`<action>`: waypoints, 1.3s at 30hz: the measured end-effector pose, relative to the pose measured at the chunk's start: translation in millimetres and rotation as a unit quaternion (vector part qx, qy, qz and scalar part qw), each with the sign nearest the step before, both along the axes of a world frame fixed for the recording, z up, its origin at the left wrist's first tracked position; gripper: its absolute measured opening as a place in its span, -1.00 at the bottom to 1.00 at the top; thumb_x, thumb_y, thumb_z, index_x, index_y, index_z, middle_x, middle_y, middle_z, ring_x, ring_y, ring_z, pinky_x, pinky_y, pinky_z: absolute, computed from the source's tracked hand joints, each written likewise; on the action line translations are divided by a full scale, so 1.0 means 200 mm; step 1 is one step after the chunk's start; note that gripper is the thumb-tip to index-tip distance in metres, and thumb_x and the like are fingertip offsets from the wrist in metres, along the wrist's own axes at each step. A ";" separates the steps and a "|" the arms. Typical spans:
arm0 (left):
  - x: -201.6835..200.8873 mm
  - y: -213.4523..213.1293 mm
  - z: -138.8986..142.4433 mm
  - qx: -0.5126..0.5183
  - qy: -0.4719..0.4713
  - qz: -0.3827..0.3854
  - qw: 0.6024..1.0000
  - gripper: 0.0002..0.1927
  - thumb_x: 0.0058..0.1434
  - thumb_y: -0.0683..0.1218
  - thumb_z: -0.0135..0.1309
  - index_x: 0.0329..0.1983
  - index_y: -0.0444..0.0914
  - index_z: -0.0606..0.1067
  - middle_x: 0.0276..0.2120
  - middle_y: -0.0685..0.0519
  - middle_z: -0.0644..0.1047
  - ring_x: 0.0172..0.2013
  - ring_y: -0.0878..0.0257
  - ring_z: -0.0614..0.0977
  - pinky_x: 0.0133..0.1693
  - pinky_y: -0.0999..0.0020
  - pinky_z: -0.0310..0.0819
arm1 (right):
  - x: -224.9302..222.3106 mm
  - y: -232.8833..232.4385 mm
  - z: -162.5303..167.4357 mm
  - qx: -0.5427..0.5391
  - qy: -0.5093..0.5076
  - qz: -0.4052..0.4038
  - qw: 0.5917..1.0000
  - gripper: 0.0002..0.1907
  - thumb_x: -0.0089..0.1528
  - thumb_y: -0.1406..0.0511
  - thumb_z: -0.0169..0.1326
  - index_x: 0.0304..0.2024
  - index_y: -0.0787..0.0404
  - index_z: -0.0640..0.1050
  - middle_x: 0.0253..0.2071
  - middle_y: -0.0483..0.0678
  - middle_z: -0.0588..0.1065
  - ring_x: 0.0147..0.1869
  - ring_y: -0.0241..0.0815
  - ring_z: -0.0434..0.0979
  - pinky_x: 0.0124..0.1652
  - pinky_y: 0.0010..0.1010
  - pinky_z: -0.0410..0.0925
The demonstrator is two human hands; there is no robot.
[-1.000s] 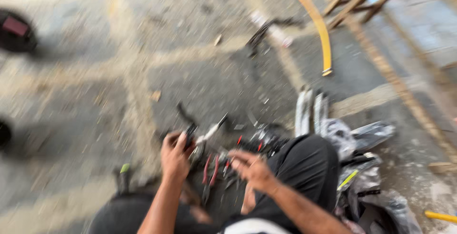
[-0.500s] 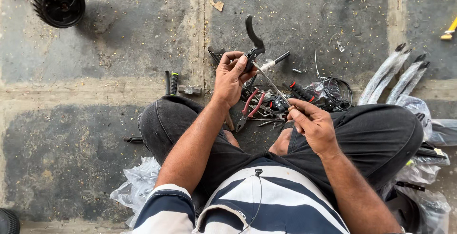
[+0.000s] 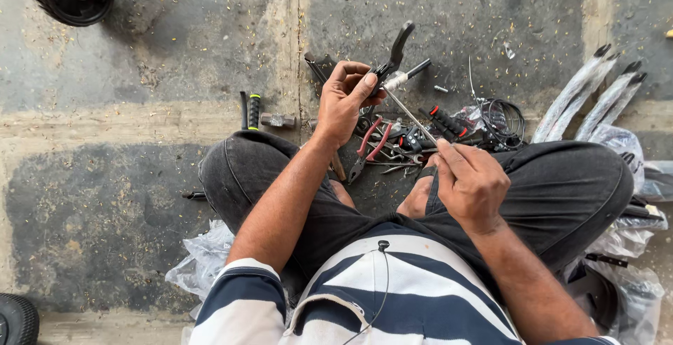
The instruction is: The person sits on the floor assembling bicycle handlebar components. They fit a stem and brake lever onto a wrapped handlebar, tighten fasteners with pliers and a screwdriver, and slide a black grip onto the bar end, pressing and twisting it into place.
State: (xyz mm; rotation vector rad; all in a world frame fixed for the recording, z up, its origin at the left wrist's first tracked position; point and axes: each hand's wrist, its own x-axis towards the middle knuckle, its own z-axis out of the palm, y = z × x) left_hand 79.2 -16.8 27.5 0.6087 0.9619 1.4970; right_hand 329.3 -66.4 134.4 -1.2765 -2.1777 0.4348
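One brake lever (image 3: 396,56) — black, with a taped clamp — is held up in the left hand (image 3: 345,103), fingers closed around it above the tool pile. From it a thin cable (image 3: 410,115) is drawn taut to the right hand (image 3: 468,182), pinched between fingertips. The cable seems seated at the lever; its far end is judged not yet dealt with. Red-handled pliers (image 3: 371,145) lie beneath. Clear plastic bags (image 3: 203,261) are seen beside the knees — no labels can be made out.
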 end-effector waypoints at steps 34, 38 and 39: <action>0.39 -0.14 -0.59 -0.192 0.654 -0.368 0.633 -0.55 0.17 -0.02 0.21 0.03 -0.33 0.39 -0.15 -0.32 0.58 -0.12 -0.25 0.63 -0.09 -0.06 0.53 | 0.39 0.67 -0.64 -0.259 -0.029 -0.045 0.964 -0.64 0.27 0.35 0.23 0.03 0.27 0.38 -0.18 0.06 0.56 -0.09 0.01 0.62 -0.08 -0.16 0.44; 0.40 -0.07 -0.56 -0.180 0.675 -0.363 0.617 -0.50 0.13 0.04 0.25 0.02 -0.32 0.40 -0.17 -0.26 0.59 -0.14 -0.22 0.64 -0.12 -0.04 0.54 | 0.16 0.66 -0.80 -0.355 -0.126 -0.045 0.925 -0.55 0.07 0.18 0.42 -0.08 0.17 0.55 -0.14 0.03 0.64 -0.05 0.01 0.68 -0.05 -0.17 0.47; 0.40 -0.06 -0.55 -0.177 0.671 -0.347 0.631 -0.54 0.15 0.02 0.23 0.02 -0.30 0.41 -0.16 -0.25 0.60 -0.15 -0.21 0.65 -0.13 -0.05 0.54 | 0.11 0.65 -0.84 -0.357 -0.157 -0.043 0.920 -0.55 0.04 0.19 0.43 -0.11 0.18 0.55 -0.15 0.04 0.64 -0.05 0.05 0.67 -0.04 -0.14 0.46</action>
